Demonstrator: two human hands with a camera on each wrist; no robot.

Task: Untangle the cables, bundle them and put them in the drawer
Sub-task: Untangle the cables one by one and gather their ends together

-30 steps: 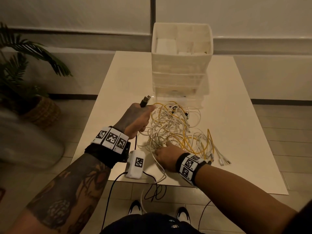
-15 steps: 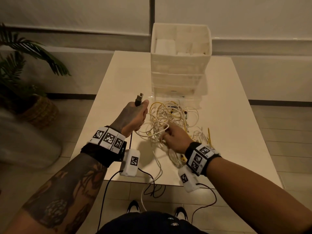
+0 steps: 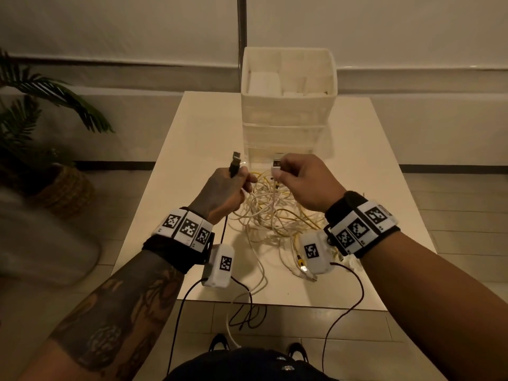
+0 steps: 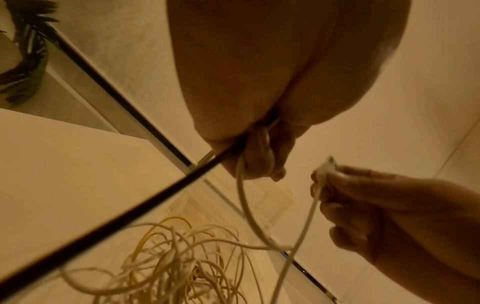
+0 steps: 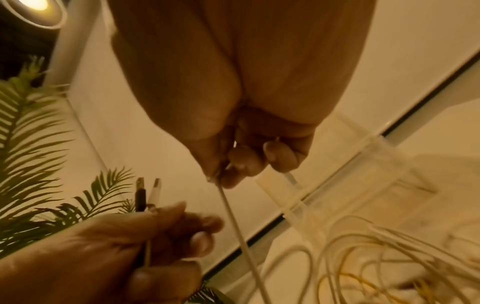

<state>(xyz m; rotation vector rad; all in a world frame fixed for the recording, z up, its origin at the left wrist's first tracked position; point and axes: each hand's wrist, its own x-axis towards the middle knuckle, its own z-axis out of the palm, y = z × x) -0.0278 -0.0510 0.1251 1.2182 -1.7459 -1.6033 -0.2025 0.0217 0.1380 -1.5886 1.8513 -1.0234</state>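
Note:
A tangle of white and yellow cables (image 3: 275, 215) lies mid-table, also seen as the tangle (image 4: 176, 257) from the left wrist. My left hand (image 3: 239, 180) grips a black USB plug (image 3: 235, 163) upright; the black cable (image 4: 103, 226) runs down from the fist. In the right wrist view a white plug (image 5: 155, 191) stands beside the black plug (image 5: 140, 195) in that hand. My right hand (image 3: 280, 174) pinches a white USB plug (image 3: 276, 163), whose white cable (image 5: 239, 226) drops into the pile. Both hands hover above the tangle, close together.
A white drawer unit (image 3: 288, 105) with a clear lower drawer stands just behind the tangle on the white table (image 3: 384, 188). One white cable hangs over the table's near edge. A potted palm (image 3: 41, 133) stands on the floor at the left.
My right hand left the pile and rose with a white plug pinched, level with the left hand. The left hand kept its black plug and shifted slightly.

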